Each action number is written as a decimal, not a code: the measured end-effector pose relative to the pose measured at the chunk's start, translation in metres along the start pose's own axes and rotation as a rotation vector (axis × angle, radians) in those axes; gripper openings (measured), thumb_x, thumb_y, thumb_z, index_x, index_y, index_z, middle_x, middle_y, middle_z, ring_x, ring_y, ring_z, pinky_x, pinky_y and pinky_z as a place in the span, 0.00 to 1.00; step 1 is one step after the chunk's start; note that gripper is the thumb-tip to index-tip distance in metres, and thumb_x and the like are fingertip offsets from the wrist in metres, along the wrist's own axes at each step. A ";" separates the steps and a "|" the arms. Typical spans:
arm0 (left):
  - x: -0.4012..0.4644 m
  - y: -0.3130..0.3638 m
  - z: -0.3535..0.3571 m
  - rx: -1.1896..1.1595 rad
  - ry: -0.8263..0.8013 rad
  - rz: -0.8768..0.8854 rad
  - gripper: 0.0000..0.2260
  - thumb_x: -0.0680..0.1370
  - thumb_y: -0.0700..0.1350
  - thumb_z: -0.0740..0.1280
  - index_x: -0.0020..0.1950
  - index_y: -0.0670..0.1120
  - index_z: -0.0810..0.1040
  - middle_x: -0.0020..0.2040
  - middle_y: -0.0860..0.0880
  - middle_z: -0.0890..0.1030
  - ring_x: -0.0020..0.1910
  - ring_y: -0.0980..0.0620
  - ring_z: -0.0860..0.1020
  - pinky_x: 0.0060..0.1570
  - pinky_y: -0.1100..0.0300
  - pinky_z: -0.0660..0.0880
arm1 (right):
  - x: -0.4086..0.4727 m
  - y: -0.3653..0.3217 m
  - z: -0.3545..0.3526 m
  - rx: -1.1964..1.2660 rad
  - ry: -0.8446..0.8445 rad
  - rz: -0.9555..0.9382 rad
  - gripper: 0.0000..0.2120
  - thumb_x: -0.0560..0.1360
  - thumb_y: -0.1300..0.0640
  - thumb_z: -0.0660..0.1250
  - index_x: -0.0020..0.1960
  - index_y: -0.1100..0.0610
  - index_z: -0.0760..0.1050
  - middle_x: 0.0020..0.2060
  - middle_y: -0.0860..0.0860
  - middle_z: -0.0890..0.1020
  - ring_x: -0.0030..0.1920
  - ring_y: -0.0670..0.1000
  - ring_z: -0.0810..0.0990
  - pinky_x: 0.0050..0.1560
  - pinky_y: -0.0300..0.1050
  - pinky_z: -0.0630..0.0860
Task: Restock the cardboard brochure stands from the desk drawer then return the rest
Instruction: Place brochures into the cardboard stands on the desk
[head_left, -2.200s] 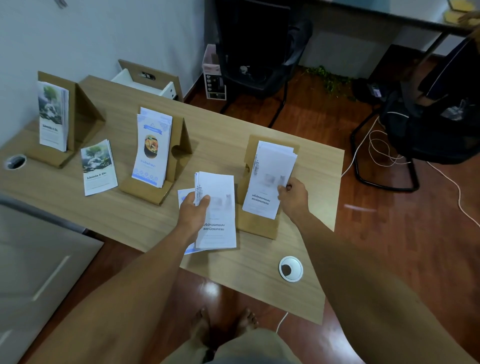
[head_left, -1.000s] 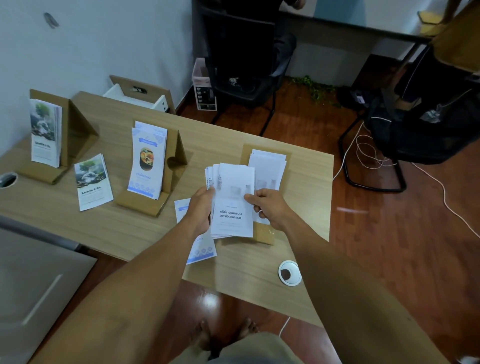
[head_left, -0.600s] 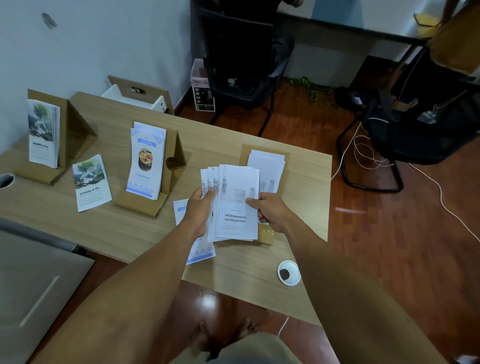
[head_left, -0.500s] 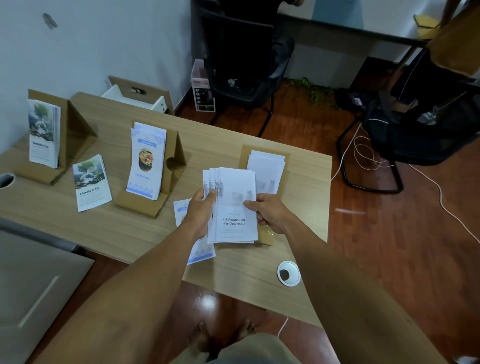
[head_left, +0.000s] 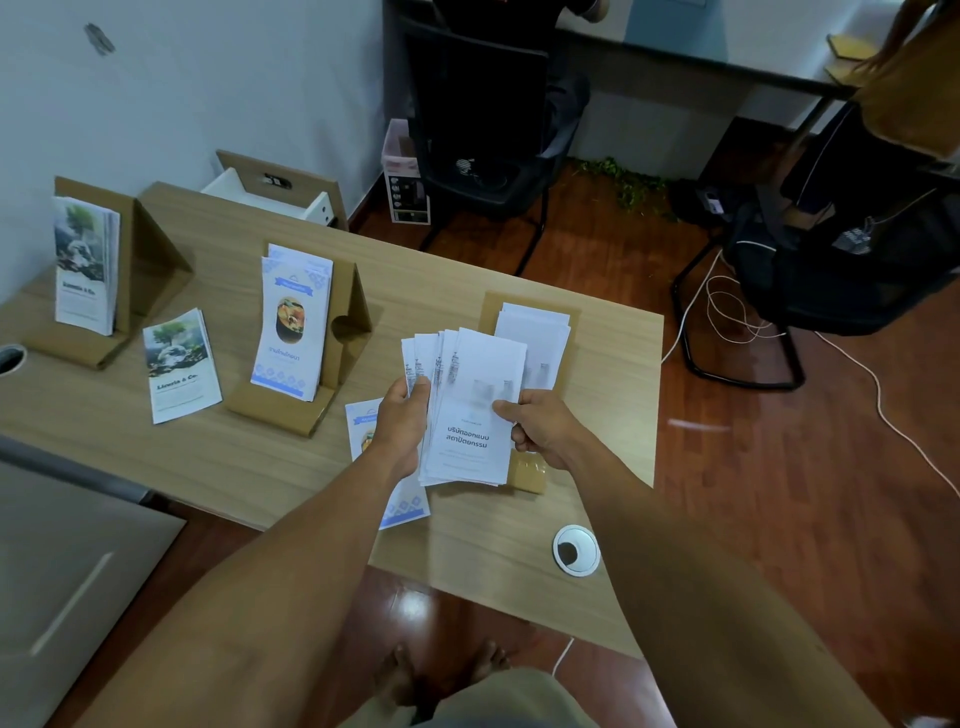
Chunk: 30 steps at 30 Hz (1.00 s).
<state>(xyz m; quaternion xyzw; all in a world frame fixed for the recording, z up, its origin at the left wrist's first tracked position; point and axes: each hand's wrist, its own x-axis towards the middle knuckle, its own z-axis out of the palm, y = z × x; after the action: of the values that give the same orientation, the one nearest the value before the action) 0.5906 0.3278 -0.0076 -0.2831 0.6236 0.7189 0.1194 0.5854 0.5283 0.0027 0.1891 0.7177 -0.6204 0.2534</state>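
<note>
Head view, looking down on a wooden desk (head_left: 467, 561). The left hand (head_left: 402, 423) grips a fanned stack of white brochures (head_left: 467, 410) along its left edge, thumb on top and fingers curled beneath. The right hand (head_left: 540, 428) pinches the front sheet of the same stack at its right edge, fingers closed on the paper. The stack is held above the desk, in front of the right cardboard stand (head_left: 530, 470), and hides most of that stand's lower shelf; only the shelf's front corner shows below the right hand. White brochures already loaded in this stand (head_left: 535, 338) rise behind the held stack, leaning on the stand's back panel.

Partly covered by the left wrist, a blue-patterned brochure (head_left: 402, 506) lies flat on the desk. The middle cardboard stand (head_left: 348, 332) holds upright blue brochures with a food picture (head_left: 293, 322). The left cardboard stand (head_left: 150, 260) holds tree-picture brochures (head_left: 83, 265); a loose tree-picture brochure (head_left: 179, 366) lies flat between the left and middle stands.

The open desk drawer (head_left: 270, 195) projects at the far edge of the desk, beside the wall. A white cable grommet (head_left: 575, 551) sits near the desk's front right corner. Black office chairs (head_left: 483, 135) and white cables (head_left: 727, 306) occupy the wooden floor beyond.
</note>
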 end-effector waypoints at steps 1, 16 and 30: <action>0.000 0.000 0.000 -0.003 -0.002 -0.006 0.09 0.85 0.53 0.62 0.61 0.53 0.79 0.55 0.50 0.86 0.52 0.45 0.86 0.53 0.42 0.83 | 0.000 0.001 -0.001 0.035 -0.016 0.011 0.03 0.78 0.58 0.72 0.47 0.57 0.80 0.35 0.52 0.81 0.27 0.49 0.72 0.29 0.42 0.71; -0.002 -0.002 -0.003 0.196 -0.056 0.068 0.04 0.85 0.53 0.63 0.56 0.58 0.77 0.50 0.56 0.85 0.46 0.54 0.85 0.34 0.61 0.77 | 0.001 -0.003 -0.008 -0.226 -0.102 0.050 0.08 0.76 0.63 0.73 0.39 0.57 0.78 0.31 0.52 0.82 0.28 0.46 0.77 0.26 0.39 0.69; 0.007 -0.002 -0.003 0.080 -0.081 0.027 0.07 0.84 0.53 0.63 0.56 0.55 0.80 0.52 0.52 0.88 0.51 0.47 0.86 0.52 0.45 0.83 | 0.003 -0.002 -0.002 0.045 -0.084 0.133 0.06 0.76 0.63 0.74 0.45 0.60 0.77 0.39 0.53 0.79 0.29 0.48 0.73 0.27 0.40 0.65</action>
<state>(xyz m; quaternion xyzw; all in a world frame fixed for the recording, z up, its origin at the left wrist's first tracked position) 0.5870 0.3238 -0.0135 -0.2401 0.6503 0.7057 0.1462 0.5819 0.5299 0.0027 0.2160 0.6780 -0.6256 0.3197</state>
